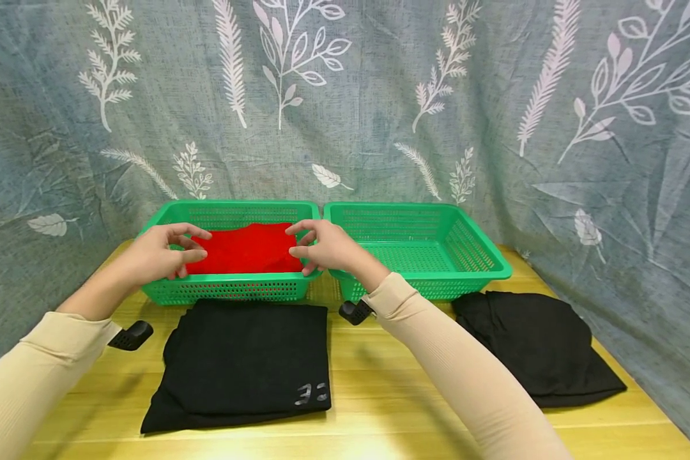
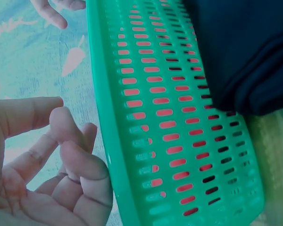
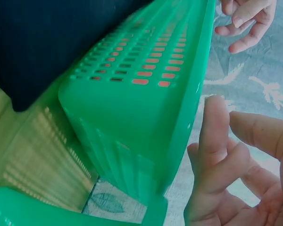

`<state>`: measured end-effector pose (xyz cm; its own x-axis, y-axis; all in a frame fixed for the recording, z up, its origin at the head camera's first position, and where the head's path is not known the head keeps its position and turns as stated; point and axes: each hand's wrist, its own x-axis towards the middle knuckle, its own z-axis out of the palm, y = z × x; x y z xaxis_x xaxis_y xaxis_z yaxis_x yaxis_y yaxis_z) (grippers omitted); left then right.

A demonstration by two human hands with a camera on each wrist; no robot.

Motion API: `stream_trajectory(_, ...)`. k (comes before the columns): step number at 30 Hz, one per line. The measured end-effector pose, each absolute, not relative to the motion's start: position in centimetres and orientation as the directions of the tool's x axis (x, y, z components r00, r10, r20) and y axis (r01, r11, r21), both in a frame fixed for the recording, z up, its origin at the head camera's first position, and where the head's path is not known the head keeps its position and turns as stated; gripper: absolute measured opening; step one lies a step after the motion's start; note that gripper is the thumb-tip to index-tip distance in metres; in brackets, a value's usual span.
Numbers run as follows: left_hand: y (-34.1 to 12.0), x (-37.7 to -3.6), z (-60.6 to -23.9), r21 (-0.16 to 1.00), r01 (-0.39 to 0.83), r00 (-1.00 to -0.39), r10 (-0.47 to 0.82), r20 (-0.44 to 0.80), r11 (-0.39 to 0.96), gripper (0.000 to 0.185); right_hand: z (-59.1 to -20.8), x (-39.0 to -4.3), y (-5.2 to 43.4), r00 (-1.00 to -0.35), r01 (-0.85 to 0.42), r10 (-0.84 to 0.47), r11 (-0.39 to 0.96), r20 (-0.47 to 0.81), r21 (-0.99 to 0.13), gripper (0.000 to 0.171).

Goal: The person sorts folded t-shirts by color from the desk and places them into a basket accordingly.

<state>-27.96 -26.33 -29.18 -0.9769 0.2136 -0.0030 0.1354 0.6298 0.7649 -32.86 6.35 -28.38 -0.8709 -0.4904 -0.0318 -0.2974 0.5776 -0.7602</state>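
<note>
A red cloth [image 1: 247,248] lies inside the left green basket [image 1: 224,279]. Over the basket's left end is my left hand [image 1: 158,254], its fingers bent loosely with nothing between them. My right hand [image 1: 329,246] hovers at the basket's right end, fingers likewise relaxed and holding nothing. In the left wrist view, the left fingers [image 2: 87,174] are close beside the green rim; whether they touch it I cannot tell. Red shows through the basket's slots in both wrist views. A folded black cloth [image 1: 247,364] with pale marks at one corner lies in front of this basket.
A second green basket [image 1: 420,276], with its slotted floor showing, stands to the right. Another black cloth [image 1: 529,345] lies at the table's right side. The wooden table [image 1: 374,383] meets a grey-blue leaf-patterned curtain [image 1: 379,96] behind the baskets.
</note>
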Motion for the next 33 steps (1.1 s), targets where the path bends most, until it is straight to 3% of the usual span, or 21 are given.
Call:
stream_trajectory(20, -26.1, -23.2, -30.1, 0.714, 0.227, -0.964, 0.257, 0.068, 0.662, 0.04, -29.2, -27.7, 8.0, -0.799, -0.397, -0.602, 0.521, 0.005, -0.756, 0.038)
stream_trajectory(33, -27.1, -19.3, -33.7, 0.718, 0.278, -0.938, 0.341, 0.06, 0.638, 0.041, -31.3, -23.7, 10.3, -0.776, -0.432, -0.63, 0.558, -0.023, -0.709, 0.041)
